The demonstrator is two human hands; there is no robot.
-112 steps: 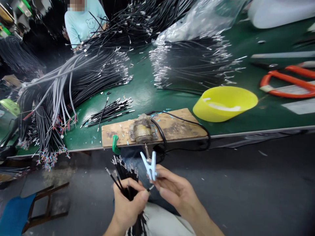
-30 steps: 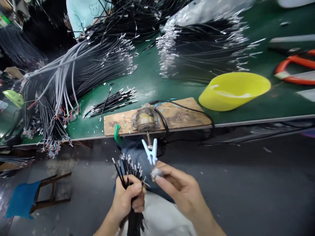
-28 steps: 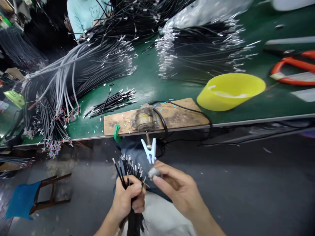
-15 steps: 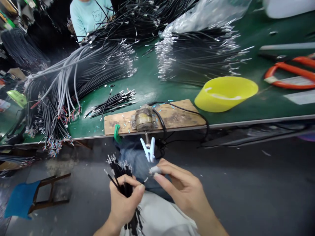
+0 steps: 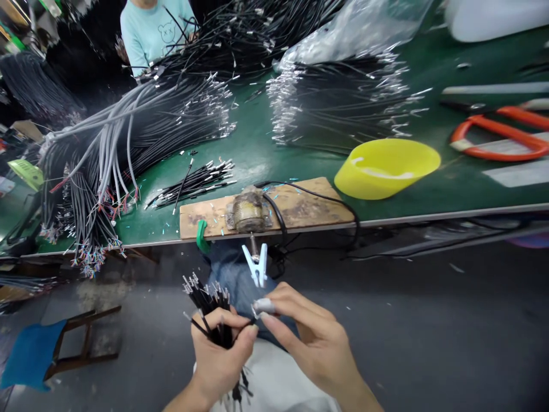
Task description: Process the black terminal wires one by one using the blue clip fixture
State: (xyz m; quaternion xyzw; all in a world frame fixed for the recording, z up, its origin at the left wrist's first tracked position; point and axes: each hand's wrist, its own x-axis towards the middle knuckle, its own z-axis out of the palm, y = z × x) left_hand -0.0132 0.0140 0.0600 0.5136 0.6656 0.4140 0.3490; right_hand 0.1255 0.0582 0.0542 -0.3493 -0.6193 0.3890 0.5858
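Note:
My left hand [image 5: 223,349] is closed around a bundle of thin black cables [image 5: 208,297], their bare silvery ends pointing up and away from me. Between its thumb and forefinger one single cable [image 5: 247,322] sticks out to the right. My right hand [image 5: 306,337] pinches at the stripped tip of that cable; a grey-silver wrap [image 5: 263,305] covers its forefinger's end. Just beyond the fingers, a light blue clothes-peg-like clip [image 5: 256,266] sits on the shaft of a small motor [image 5: 249,210], which is mounted on a wooden board [image 5: 300,203] at the table edge.
Cable piles [image 5: 171,120] cover the green table [image 5: 253,154], with a smaller bunch [image 5: 193,183] nearer. A yellow ring-shaped container [image 5: 386,171] and orange-handled scissors [image 5: 493,134] lie right. A person [image 5: 158,31] sits opposite. A blue chair [image 5: 30,352] stands left.
My right hand has moved slightly left and down, closing its fingertips onto the single cable's tip, which stood apart from them before. The view has shifted a little.

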